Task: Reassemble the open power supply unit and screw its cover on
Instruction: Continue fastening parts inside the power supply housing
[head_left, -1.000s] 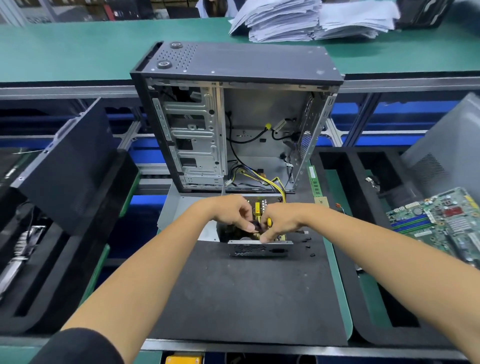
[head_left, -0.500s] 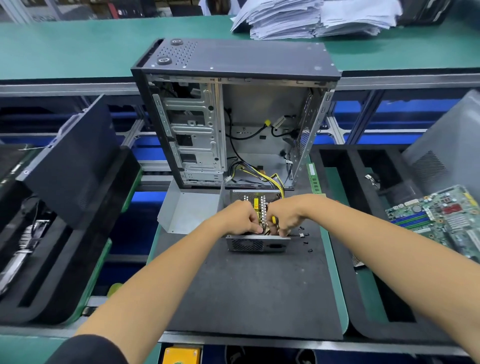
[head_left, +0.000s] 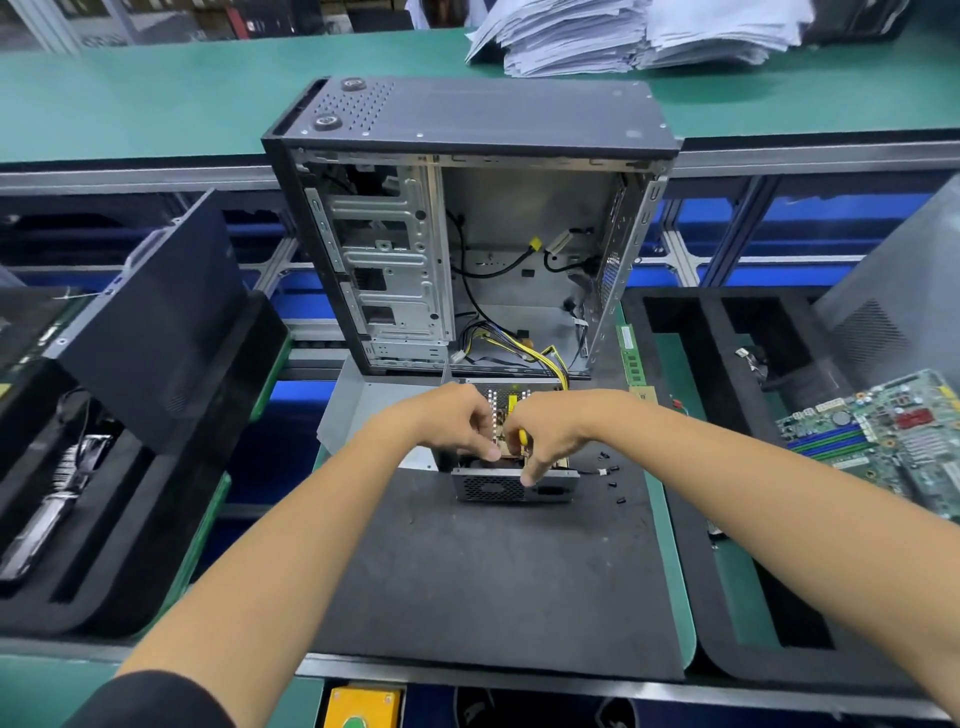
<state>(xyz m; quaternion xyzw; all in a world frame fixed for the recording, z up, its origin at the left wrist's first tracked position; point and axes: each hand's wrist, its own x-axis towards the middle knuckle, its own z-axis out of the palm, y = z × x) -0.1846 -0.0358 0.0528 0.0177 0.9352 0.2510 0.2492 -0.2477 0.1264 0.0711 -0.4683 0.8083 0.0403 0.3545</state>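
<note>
Both hands are down in the open PSU, which sits on the black mat just before the case. The left hand has its fingers curled into the unit's innards; what it grips I cannot tell. The right hand pinches something yellow, fingertips touching the PSU's front edge. Forearms reach straight out, wrists bent down.

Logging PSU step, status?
Left hand and right hand both inside the open power supply unit, fingers curled on internals. Cover off, lying behind-left. Loose screws on the mat right.
</note>
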